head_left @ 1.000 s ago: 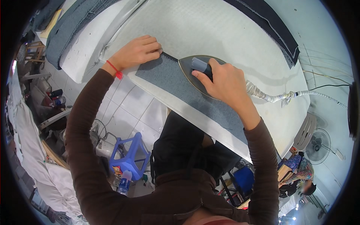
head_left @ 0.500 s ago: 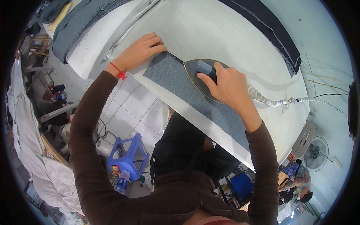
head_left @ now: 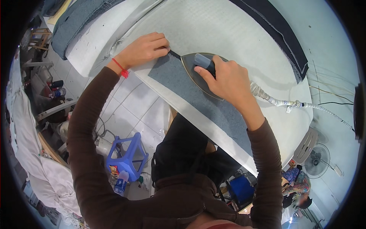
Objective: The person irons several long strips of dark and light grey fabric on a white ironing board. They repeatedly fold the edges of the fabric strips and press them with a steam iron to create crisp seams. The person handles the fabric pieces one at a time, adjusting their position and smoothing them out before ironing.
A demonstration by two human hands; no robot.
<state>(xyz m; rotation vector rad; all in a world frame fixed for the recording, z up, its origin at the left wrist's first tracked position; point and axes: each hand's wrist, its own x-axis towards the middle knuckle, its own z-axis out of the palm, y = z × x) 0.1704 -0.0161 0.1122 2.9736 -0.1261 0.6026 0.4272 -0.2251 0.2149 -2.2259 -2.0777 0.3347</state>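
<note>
My right hand (head_left: 230,80) is wrapped round the dark handle of a steam iron (head_left: 196,78), whose soleplate lies flat on a piece of grey-blue denim fabric (head_left: 213,108). The iron's pointed tip faces my left hand (head_left: 149,49). That hand's fingers are closed in a pinch at the fabric's far left corner, where a narrow dark folded edge runs from the fingertips to the iron's tip. The denim lies along the near edge of a white padded ironing table (head_left: 183,28). My hand and the iron hide the middle of the fabric's far edge.
From the iron a white wrapped hose (head_left: 280,102) trails right toward the wall. Dark fabric (head_left: 284,42) is stacked at the far right, and grey denim (head_left: 78,28) lies at the far left. On the tiled floor stands a blue plastic stool (head_left: 129,156). A fan (head_left: 317,158) and another person (head_left: 299,189) are at right.
The iron has slid a short way left along the fabric's far edge, closer to my left hand. My left hand keeps its pinch at the corner.
</note>
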